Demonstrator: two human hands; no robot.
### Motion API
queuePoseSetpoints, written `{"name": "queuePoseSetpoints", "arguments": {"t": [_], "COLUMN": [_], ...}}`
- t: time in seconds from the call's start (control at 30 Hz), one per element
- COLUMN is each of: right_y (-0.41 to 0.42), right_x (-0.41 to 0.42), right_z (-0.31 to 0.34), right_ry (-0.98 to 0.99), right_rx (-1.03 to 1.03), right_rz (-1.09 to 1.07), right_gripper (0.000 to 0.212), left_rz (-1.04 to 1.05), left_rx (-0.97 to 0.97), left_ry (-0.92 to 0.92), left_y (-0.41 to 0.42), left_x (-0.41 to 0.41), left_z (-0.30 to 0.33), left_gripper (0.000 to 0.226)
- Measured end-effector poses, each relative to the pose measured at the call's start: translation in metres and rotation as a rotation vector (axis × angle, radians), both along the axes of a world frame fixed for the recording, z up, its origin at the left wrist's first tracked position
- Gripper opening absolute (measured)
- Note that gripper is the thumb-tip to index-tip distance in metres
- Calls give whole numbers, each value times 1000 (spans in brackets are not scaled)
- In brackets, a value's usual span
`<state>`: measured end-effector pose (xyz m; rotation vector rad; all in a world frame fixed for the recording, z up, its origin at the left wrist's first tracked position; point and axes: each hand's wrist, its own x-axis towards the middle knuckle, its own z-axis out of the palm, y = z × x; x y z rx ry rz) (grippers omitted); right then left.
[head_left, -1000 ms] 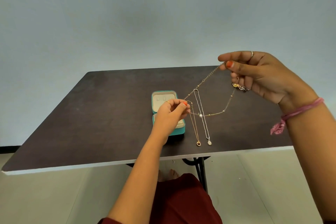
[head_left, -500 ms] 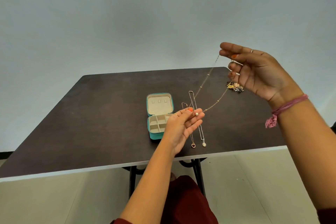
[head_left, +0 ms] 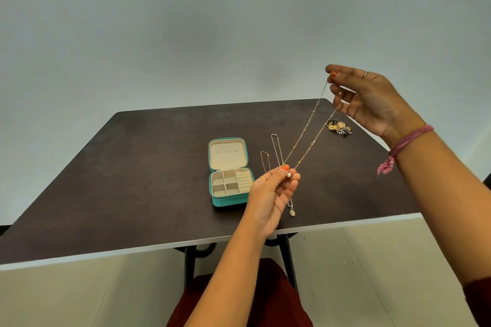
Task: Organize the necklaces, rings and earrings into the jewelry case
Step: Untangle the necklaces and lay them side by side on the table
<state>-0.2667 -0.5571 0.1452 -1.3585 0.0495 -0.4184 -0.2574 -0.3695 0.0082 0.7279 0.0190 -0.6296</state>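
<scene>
Necklace stretched between two hands above a dark table [head_left: 132,167].

Open teal jewelry case [head_left: 230,195] is seen at 9 o'clock of the left hand [head_left: 273,194], by which the pearl end of the gold beaded necklace [head_left: 305,141] is pinched; two necklaces [head_left: 276,148] lie beside it; at 2 o'clock the clasp end is pinched by the right hand [head_left: 369,101], earrings [head_left: 338,126] beneath.

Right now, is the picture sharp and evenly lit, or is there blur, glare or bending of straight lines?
Head view: soft, even light, no glare; the table edges splay from the wide-angle lens; the thin gold necklace between left hand and right hand stays sharp, but the earring pile is too small to resolve.
</scene>
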Motion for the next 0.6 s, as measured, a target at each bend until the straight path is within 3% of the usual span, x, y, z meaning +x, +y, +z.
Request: {"name": "queuePoseSetpoints", "arguments": {"t": [0.4,0.6], "right_y": [-16,-18], "right_x": [17,23], "right_z": [-16,-18], "right_ry": [89,94], "right_rx": [-134,-302], "right_rz": [-87,-118], "right_gripper": [16,18], "left_rz": [0,36], "left_rx": [-83,144], "left_ry": [62,-125], "left_y": [-14,-21], "left_x": [-23,-32], "left_z": [0,-9], "left_gripper": [11,10]}}
